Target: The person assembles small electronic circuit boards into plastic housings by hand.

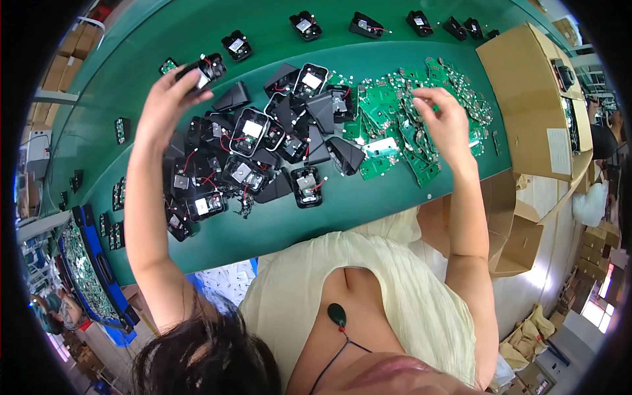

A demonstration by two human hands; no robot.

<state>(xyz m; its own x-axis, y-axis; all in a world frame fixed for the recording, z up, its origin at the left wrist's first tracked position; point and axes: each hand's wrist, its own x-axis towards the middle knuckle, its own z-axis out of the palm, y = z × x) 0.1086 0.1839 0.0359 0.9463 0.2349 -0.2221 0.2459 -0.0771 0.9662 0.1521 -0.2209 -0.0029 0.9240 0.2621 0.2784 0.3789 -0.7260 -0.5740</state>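
Note:
My left hand [172, 99] is raised at the far left of the pile, its fingers closed around a black plastic housing [209, 70] with parts inside. Over the loose green circuit boards [385, 108] hovers my right hand [447, 117]. Its thumb and index finger are bent toward each other with a small gap, and I see nothing held between them. Between the hands lies a heap of black housings [251, 128], many open with white or silver parts and red wires. One housing [306, 187] stands at the heap's near edge.
Several black housings [305, 26] stand spaced along the green bench's [368, 214] far strip, and more line its left side. A cardboard box [526, 99] borders the right end. At the lower left is a blue-edged tray [89, 270] of small parts.

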